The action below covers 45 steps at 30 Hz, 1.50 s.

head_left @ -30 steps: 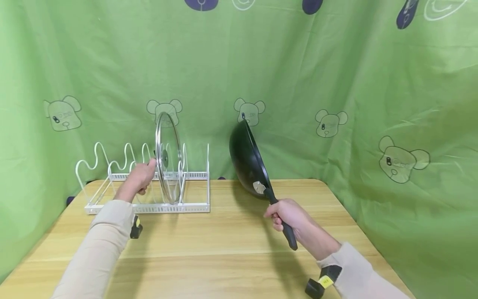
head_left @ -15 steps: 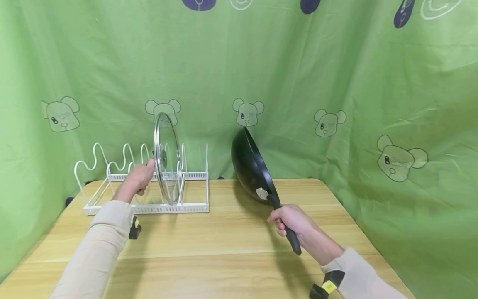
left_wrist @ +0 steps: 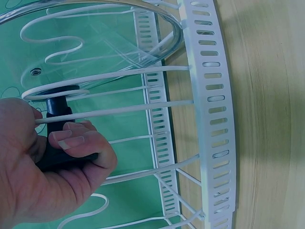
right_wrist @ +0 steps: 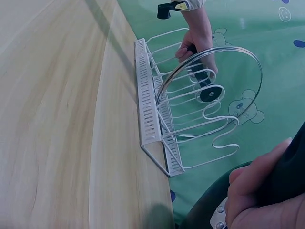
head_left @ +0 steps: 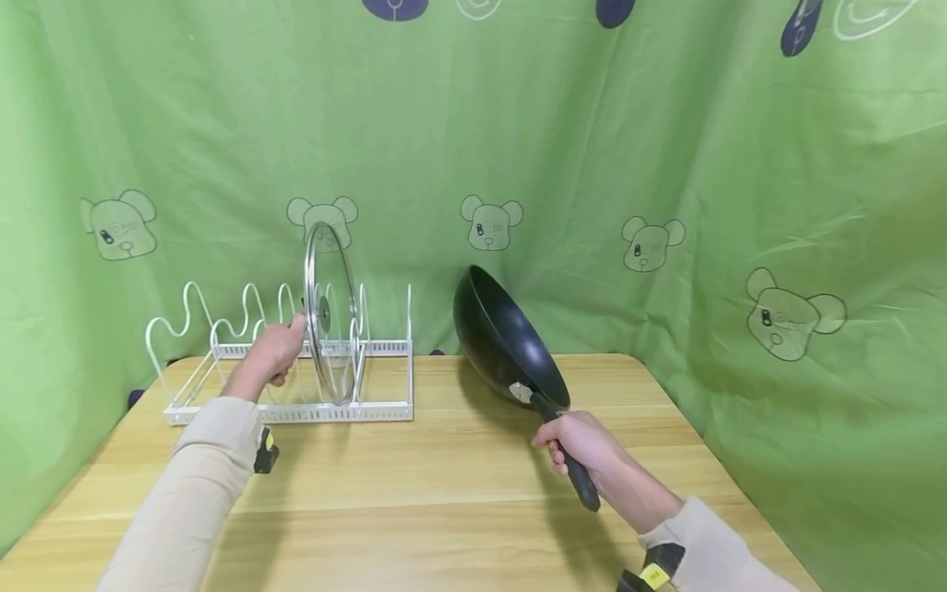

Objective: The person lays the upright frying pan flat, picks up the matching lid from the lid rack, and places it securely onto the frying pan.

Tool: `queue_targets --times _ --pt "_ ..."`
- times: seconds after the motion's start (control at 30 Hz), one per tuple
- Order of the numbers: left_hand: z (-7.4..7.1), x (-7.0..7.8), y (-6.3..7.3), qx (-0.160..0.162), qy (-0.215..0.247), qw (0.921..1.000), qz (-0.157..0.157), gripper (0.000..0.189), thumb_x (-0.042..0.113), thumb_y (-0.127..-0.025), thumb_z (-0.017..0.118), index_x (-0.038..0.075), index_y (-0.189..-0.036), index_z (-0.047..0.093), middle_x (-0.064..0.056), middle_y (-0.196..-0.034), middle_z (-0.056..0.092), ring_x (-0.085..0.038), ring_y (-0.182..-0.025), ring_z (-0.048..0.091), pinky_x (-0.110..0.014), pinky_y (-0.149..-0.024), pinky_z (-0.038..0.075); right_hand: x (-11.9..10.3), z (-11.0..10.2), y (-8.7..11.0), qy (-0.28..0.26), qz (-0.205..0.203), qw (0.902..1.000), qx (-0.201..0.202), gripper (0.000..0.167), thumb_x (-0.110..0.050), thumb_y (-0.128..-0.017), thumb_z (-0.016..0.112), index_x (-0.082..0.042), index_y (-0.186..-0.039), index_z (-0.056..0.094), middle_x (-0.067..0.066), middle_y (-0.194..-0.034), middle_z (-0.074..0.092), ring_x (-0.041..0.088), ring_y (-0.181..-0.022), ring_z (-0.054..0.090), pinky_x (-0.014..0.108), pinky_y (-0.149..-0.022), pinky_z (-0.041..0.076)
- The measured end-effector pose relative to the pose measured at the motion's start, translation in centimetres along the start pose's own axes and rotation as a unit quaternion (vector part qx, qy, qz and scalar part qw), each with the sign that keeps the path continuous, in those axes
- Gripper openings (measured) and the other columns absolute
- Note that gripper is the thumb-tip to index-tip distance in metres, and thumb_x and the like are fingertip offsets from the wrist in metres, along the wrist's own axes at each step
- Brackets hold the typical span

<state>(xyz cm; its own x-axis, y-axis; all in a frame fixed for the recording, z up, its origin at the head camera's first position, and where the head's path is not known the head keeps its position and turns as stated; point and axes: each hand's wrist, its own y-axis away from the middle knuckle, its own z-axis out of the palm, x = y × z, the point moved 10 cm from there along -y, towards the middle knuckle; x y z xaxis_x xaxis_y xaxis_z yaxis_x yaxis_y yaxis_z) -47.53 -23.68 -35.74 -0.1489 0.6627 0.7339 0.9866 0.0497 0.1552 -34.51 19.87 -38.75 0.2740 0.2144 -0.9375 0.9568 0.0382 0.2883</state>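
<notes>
A round glass lid (head_left: 336,271) with a metal rim stands upright between the wires of a white rack (head_left: 385,411). My left hand (head_left: 272,355) holds its black handle (left_wrist: 58,107), fingers curled round it in the left wrist view. My right hand (head_left: 580,440) grips the black handle (head_left: 585,487) of a dark wok (head_left: 510,333). The wok is tilted, its hollow side turned up and to the right, near the back of the table; whether it touches the tabletop I cannot tell. In the right wrist view the wok is mostly cut off.
The rack stands at the back left of the wooden table (head_left: 370,510), with several white wire dividers. Behind and at both sides hangs a green curtain (head_left: 570,164) with bear prints. Each wrist carries a small black camera (head_left: 266,450).
My right hand has lowered the wok slightly and turned it, so more of its inside shows. My left hand, the lid and the rack stay in place.
</notes>
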Motion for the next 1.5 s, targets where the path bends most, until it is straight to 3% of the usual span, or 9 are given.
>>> queue_targets --times 0.17,0.4,0.5,0.83,1.2,1.5 --pt "0.0 0.1 -0.1 -0.002 -0.003 1.0000 -0.001 0.059 0.053 -0.103 0.010 0.008 -0.085 0.043 0.003 -0.057 0.040 -0.014 -0.045 0.045 -0.028 -0.049 0.049 0.3 0.3 0.0 0.006 0.002 1.0000 0.007 0.031 0.000 -0.081 0.064 0.003 -0.106 0.046 -0.004 -0.057 0.044 0.007 -0.045 0.042 0.018 -0.043 0.038" --pt "0.1 0.1 0.0 0.002 -0.004 1.0000 -0.004 0.058 0.053 -0.103 0.012 0.008 -0.084 0.043 0.002 -0.058 0.042 -0.014 -0.045 0.045 -0.028 -0.049 0.049 1.2 1.2 0.0 -0.004 0.002 0.9999 0.015 0.056 0.002 -0.079 0.062 0.008 -0.130 0.039 -0.001 -0.060 0.045 0.010 -0.047 0.042 0.021 -0.045 0.039" --pt "0.1 0.1 -0.1 0.004 -0.003 1.0000 -0.006 0.058 0.053 -0.103 0.012 0.008 -0.083 0.043 0.002 -0.058 0.042 -0.014 -0.045 0.045 -0.029 -0.049 0.049 1.5 1.7 -0.1 -0.003 -0.001 0.9999 0.013 0.060 0.002 -0.078 0.063 0.009 -0.132 0.037 -0.001 -0.060 0.044 0.010 -0.047 0.041 0.022 -0.045 0.039" --pt "-0.1 0.1 0.1 0.006 0.005 0.9999 -0.008 0.059 0.054 -0.103 0.012 0.007 -0.086 0.044 0.002 -0.059 0.042 -0.013 -0.045 0.044 -0.028 -0.049 0.048 2.4 3.7 -0.3 -0.025 0.004 0.9996 0.007 0.043 0.003 -0.076 0.064 0.002 -0.115 0.046 0.002 -0.061 0.046 0.012 -0.049 0.042 0.023 -0.046 0.039" --pt "0.1 0.0 0.0 -0.001 0.006 0.9999 -0.009 0.060 0.055 -0.103 0.010 0.008 -0.087 0.043 0.002 -0.060 0.042 -0.012 -0.046 0.043 -0.028 -0.049 0.048 3.7 4.5 -0.7 -0.037 0.005 0.9993 0.002 0.047 0.004 -0.076 0.065 0.002 -0.118 0.042 0.004 -0.064 0.047 0.014 -0.049 0.043 0.025 -0.047 0.042" --pt "0.0 -0.1 0.0 0.001 0.010 0.9999 -0.014 0.057 0.055 -0.102 0.011 0.009 -0.088 0.042 0.002 -0.060 0.041 -0.012 -0.047 0.043 -0.028 -0.050 0.048 4.3 4.6 -0.7 -0.024 -0.005 0.9996 0.010 0.043 0.004 -0.074 0.066 0.002 -0.110 0.043 0.005 -0.062 0.049 0.016 -0.049 0.044 0.027 -0.047 0.042"
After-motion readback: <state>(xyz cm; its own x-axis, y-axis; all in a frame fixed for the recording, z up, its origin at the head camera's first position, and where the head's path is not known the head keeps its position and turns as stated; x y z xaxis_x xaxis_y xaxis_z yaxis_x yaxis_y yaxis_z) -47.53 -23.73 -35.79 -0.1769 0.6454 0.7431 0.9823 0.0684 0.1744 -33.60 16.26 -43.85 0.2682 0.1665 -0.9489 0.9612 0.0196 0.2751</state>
